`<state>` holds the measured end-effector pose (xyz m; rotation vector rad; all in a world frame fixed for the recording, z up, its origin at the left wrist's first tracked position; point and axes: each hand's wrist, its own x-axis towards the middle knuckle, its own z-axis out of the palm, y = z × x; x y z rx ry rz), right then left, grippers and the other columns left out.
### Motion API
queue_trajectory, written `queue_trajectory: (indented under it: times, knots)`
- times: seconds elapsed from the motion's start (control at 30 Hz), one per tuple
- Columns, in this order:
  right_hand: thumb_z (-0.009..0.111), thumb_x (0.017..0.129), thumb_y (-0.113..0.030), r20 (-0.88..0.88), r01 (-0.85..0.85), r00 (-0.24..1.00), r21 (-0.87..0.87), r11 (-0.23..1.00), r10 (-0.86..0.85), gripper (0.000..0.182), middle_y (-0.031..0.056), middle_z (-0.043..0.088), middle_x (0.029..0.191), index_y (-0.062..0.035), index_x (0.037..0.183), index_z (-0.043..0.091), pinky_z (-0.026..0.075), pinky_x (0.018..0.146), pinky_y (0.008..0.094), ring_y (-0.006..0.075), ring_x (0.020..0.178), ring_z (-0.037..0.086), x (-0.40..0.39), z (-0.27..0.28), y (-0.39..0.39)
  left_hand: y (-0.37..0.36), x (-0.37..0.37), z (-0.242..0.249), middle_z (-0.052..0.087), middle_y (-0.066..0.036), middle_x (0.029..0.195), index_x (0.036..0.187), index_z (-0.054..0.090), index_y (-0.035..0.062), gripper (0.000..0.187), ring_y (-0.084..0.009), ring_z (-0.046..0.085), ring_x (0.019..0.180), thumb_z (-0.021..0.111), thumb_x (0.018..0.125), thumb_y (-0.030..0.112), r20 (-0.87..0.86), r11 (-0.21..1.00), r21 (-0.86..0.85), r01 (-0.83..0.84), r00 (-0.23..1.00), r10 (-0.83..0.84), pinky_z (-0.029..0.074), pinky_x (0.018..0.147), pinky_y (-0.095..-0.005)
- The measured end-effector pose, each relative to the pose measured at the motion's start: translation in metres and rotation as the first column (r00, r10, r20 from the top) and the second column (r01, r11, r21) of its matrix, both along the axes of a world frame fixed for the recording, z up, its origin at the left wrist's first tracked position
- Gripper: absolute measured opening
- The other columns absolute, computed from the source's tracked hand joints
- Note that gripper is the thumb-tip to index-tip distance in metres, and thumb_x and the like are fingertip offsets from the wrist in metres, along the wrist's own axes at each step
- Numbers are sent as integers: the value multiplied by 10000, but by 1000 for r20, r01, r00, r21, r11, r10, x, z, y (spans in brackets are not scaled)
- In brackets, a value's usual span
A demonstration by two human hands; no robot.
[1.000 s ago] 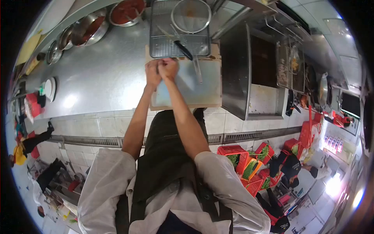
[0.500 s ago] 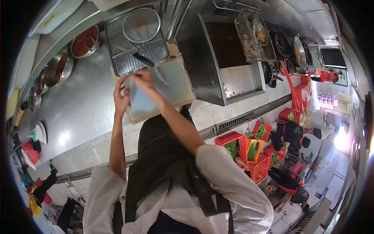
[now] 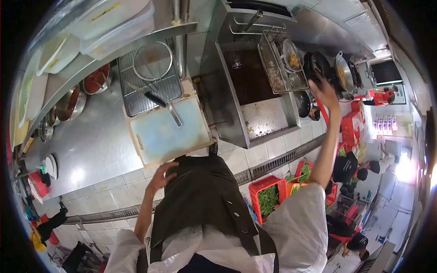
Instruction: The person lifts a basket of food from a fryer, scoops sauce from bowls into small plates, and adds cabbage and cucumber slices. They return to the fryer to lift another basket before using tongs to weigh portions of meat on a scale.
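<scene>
My left hand (image 3: 160,178) is in front of the apron, just off the near edge of a pale cutting board (image 3: 168,132); its fingers are curved apart and hold nothing. My right hand (image 3: 324,94) reaches far out to the right, fingers spread, beside the wire fry baskets (image 3: 274,68) and close to a dark wok (image 3: 317,65). I see nothing in it. A knife with a black handle (image 3: 156,99) rests on a wire rack tray (image 3: 132,102). A metal blade or handle (image 3: 175,115) extends from there onto the board. A round mesh strainer (image 3: 153,61) also lies on the rack.
A steel fryer (image 3: 248,127) stands right of the board. Bowls of red sauce (image 3: 96,79) line the counter's back left, under a shelf with plastic tubs (image 3: 118,29). Red crates of greens (image 3: 268,198) stand on the floor, near co-workers (image 3: 346,168) at the right.
My hands were together over the board and have parted. The right swung far right toward the fry baskets; the left drew back toward the apron. The view has shifted.
</scene>
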<state>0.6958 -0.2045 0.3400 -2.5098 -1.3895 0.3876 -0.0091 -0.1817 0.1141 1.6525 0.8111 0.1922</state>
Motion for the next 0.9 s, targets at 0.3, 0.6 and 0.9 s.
queue_trajectory:
  times: [0.3, 0.6, 0.9]
  knots:
    - [680, 811, -68, -516, 148, 850, 38, 988, -107, 239, 87, 690, 797, 56, 1015, 678, 523, 590, 279, 151, 699, 683, 53, -20, -99, -152, -121, -257, 571, -208, 1306, 1468, 382, 98, 832, -397, 537, 1196, 750, 746, 287, -625, 955, -246, 166, 726, -287, 455, 1035, -434]
    - [704, 865, -224, -178, 152, 978, 239, 959, -110, 240, 89, 631, 621, 16, 852, 700, 478, 556, 335, 180, 550, 599, -10, -78, -158, -150, -39, -224, 665, -88, 977, 1334, 515, 154, 459, -233, 648, 837, 579, 889, 248, -418, 414, -578, -703, 691, 590, 536, 742, -369]
    - [746, 810, -352, -157, 227, 966, 149, 962, -204, 372, 186, 629, 641, 7, 754, 670, 468, 589, 460, 366, 619, 635, -37, -192, -127, -223, -25, -225, 668, -48, 892, 1338, 467, 43, 411, -138, 632, 820, 541, 948, 152, -276, 397, -528, -751, 594, 755, 516, 754, -277]
